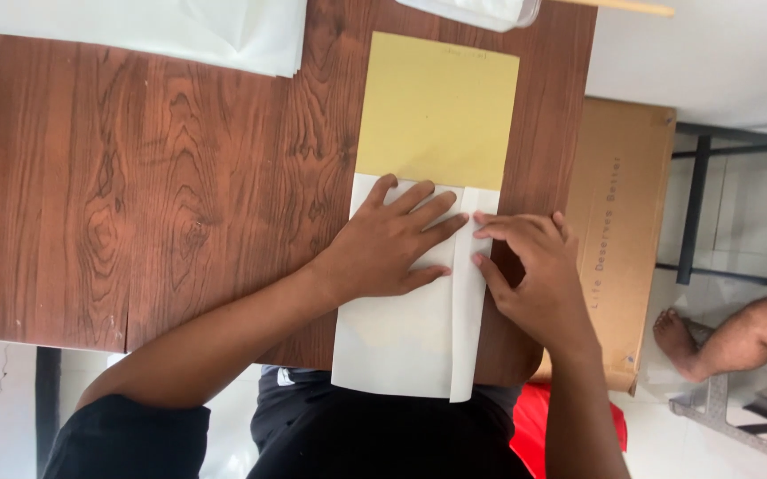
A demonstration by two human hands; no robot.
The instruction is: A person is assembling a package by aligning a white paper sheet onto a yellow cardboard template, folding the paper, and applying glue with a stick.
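A white sheet of paper (397, 341) lies over the near end of a yellow sheet (436, 111) on a dark wooden table (135, 195). A narrow strip along the white sheet's right edge is folded over (465, 328). My left hand (388, 244) lies flat on the white sheet with fingers spread, pressing it down. My right hand (534, 275) pinches the folded strip at its upper part, fingertips on the crease, beside the left fingertips.
A stack of white sheets (179, 31) lies at the table's far left. A clear plastic container (481, 11) sits at the far edge. A brown cardboard box (623, 231) stands right of the table. Another person's bare foot and leg (720, 333) rest by a metal frame.
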